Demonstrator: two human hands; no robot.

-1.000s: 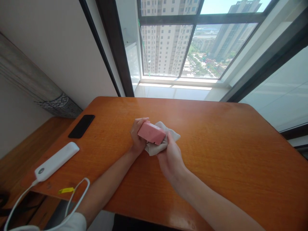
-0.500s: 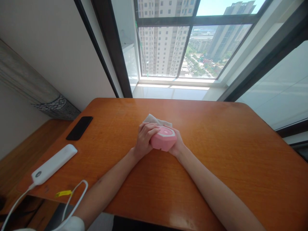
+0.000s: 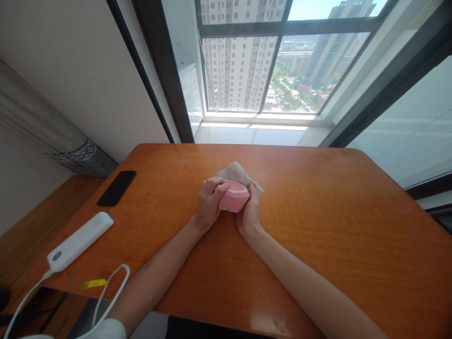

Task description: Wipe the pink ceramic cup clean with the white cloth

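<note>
A small pink box point(image 3: 233, 201) with a white-edged panel on top is held up over the wooden table point(image 3: 328, 226). My left hand point(image 3: 209, 200) grips its left side, thumb lying across the top. At the box's right and far side, my right hand point(image 3: 250, 214) is closed on a white wipe point(image 3: 237, 173), its thumb near the box's right edge. The wipe sticks up behind the box and out past my right fingers. Most of my right fingers are hidden behind the box and wipe.
A black phone point(image 3: 117, 188) lies at the table's left edge. Nearer me is a white power bank point(image 3: 80, 241) with a white cable point(image 3: 123, 278) bearing a yellow tag point(image 3: 93, 284). A window point(image 3: 240, 75) stands beyond the table.
The box has shifted slightly left and away from me, and its top has tilted. My right hand has turned, and more of the wipe shows behind the box and to its right.
</note>
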